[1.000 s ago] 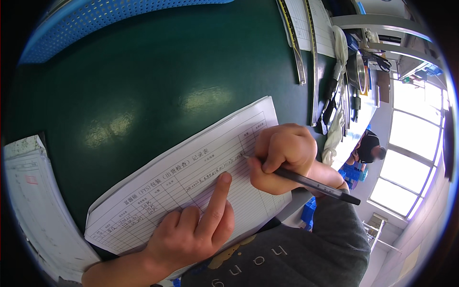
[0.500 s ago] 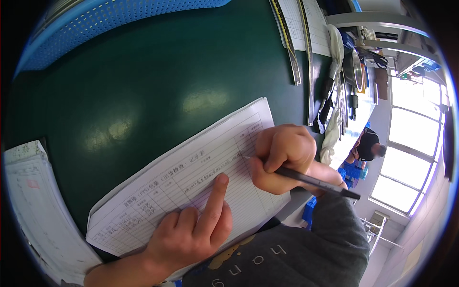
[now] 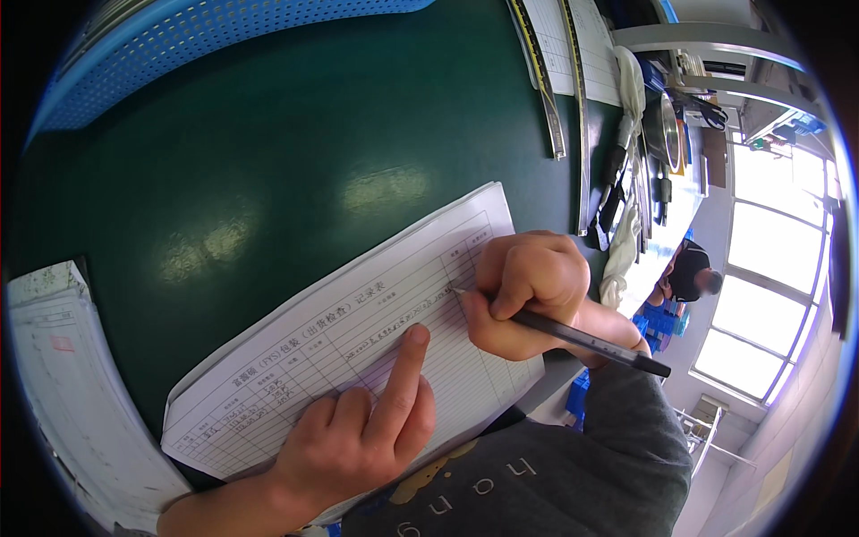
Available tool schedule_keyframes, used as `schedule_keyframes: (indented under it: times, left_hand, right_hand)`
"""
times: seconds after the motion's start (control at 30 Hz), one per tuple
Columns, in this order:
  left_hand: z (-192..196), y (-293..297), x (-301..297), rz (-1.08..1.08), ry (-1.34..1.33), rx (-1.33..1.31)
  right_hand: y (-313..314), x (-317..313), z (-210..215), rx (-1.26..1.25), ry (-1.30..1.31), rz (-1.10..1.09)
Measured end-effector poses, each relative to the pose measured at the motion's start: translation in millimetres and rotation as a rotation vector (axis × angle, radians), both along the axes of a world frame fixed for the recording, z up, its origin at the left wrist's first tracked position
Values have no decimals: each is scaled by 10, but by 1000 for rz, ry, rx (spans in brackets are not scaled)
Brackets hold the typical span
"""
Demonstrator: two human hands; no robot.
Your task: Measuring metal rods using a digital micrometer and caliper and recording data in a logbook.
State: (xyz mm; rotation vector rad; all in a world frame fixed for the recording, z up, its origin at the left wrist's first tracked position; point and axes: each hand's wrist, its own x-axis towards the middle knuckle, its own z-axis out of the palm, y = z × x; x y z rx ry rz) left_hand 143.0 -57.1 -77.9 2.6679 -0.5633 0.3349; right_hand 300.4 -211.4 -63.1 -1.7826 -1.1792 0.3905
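A stack of ruled paper forms lies tilted on the green tabletop, its top sheet partly filled with handwriting. My right hand grips a dark pen, whose tip meets the sheet near the right end of a written row. The pen's back end points down to the right. My left hand rests on the lower part of the form with the index finger stretched out, its tip just under the written row. The other left fingers are curled loosely, and nothing shows in them.
A blue perforated basket stands at the far left. Another pile of papers lies at the near left. Metal rulers, a metal bowl and white cloth are on the right. A person is in the background.
My right hand and the pen have shifted very slightly up and left along the row. My left hand and the papers stay in place.
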Motion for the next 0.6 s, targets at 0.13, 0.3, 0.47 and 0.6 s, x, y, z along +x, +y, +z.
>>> schedule_keyframes:
  times: [0.13, 0.3, 0.47, 0.6]
  left_hand:
    - [-5, -8, 5, 0, 1, -3]
    - [-12, -2, -5, 1, -5, -10]
    - [3, 0, 14, -8, 5, -6]
    - [7, 1, 8, -5, 0, 2]
  right_hand:
    - [18, -32, -7, 10, 47, -114]
    - [27, -28, 22, -20, 39, -99]
    - [13, -27, -8, 39, 99, -128]
    - [18, -49, 5, 98, 179, -185]
